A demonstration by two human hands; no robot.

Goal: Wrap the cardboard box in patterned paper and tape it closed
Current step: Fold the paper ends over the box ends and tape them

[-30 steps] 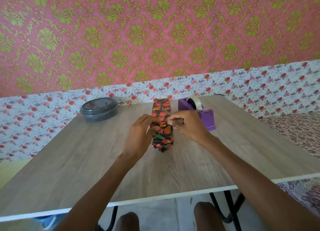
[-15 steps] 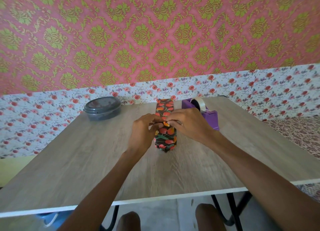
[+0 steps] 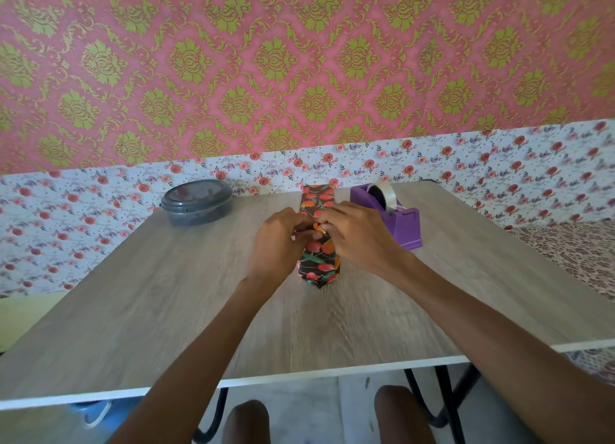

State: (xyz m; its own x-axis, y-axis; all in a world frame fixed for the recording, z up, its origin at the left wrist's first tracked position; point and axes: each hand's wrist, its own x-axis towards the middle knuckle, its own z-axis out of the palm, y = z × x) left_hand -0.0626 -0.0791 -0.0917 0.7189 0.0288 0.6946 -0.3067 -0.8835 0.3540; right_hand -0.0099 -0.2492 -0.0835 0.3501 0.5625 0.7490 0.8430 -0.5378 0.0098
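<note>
the box (image 3: pixel 318 264), already covered in the dark patterned paper (image 3: pixel 316 200) with red and orange fruits, lies in the middle of the table (image 3: pixel 159 310), with its long side running from near to far. both hands meet on top of it, about at its middle. the left hand (image 3: pixel 278 240) comes from the left side and its curled fingers grip the box over the left edge, fingertips on the top face. the right hand (image 3: pixel 357 234) comes from the right, its fingers also curled, and the fingertips pinch the paper on top, touching the fingers of the left hand. what exactly is under the fingertips i cannot tell. the near end of the box shows below the hands, where the paper is folded to a point, and the far end shows beyond them.

the table has a pale wood-grain top with a white edge and dark metal legs. just to the right of the box stands a purple tape dispenser (image 3: pixel 404 225) with a roll of clear tape (image 3: pixel 384 192). at the far left is a round grey container (image 3: pixel 197 201) with a lid. behind the table the wall (image 3: pixel 299 60) is pink with green ornaments, and a white floral band (image 3: pixel 66 217) runs under it. the person's knees show under the near edge.
</note>
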